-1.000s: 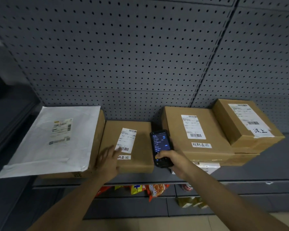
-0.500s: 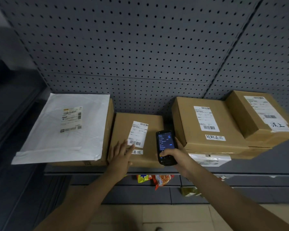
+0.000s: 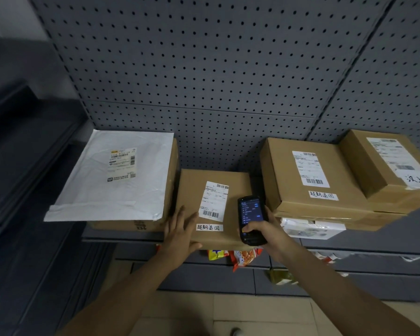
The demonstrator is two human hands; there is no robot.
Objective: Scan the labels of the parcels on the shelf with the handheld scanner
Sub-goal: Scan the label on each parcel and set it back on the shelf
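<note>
Left hand [image 3: 180, 232] spread flat on the near left corner of the small middle box [image 3: 215, 209], steadying it; right hand [image 3: 264, 230] wrapped around the handheld scanner [image 3: 250, 219], screen up, just right of that box's label [image 3: 214, 200]. Best done by tilting the scanner's far end left onto the lower barcode, keeping the box pinned. Beyond both hands: grey shelf [image 3: 121, 235], pegboard back [image 3: 204, 81]; more parcels to either side, snack packets [image 3: 238, 257] below.

At centre, a cardboard parcel [image 3: 214, 204] lies on the grey shelf [image 3: 121, 235], its white label [image 3: 213, 199] facing up. The left hand [image 3: 180, 230] rests flat on the parcel's 8 o'clock corner. The right hand [image 3: 264, 230] grips a black handheld scanner [image 3: 250, 218], screen lit, at the parcel's 3 o'clock edge.
</note>
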